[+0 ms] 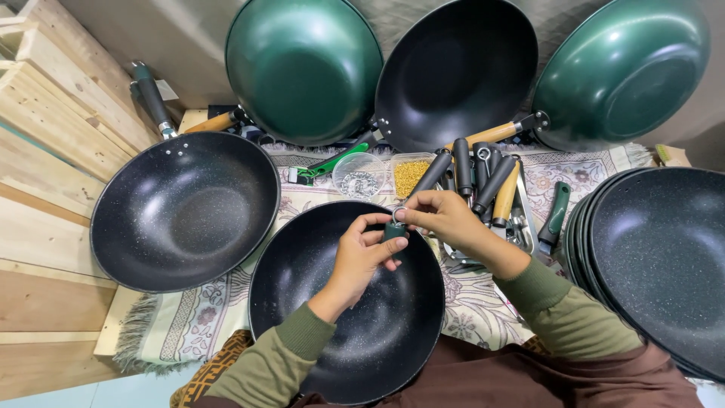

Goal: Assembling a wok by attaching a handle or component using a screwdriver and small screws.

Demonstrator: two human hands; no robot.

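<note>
My left hand (pixel 361 255) grips a short dark green pan handle (pixel 393 232) over a black speckled wok (pixel 355 332) that rests in my lap. Fingertips of my right hand (pixel 442 217) pinch a small metal ring (pixel 399 214) at the top end of that handle. Both hands meet above the wok's far rim.
A black wok with a dark handle (pixel 183 208) lies at left. Two green woks (pixel 302 68) (pixel 623 69) and a black wok (pixel 457 69) lean against the wall. A stack of black woks (pixel 661 264) sits at right. Loose handles (pixel 483 181) and two small tubs, one of silver (pixel 359 180) and one of yellow fasteners (pixel 409 175), lie on the patterned cloth (pixel 204 310).
</note>
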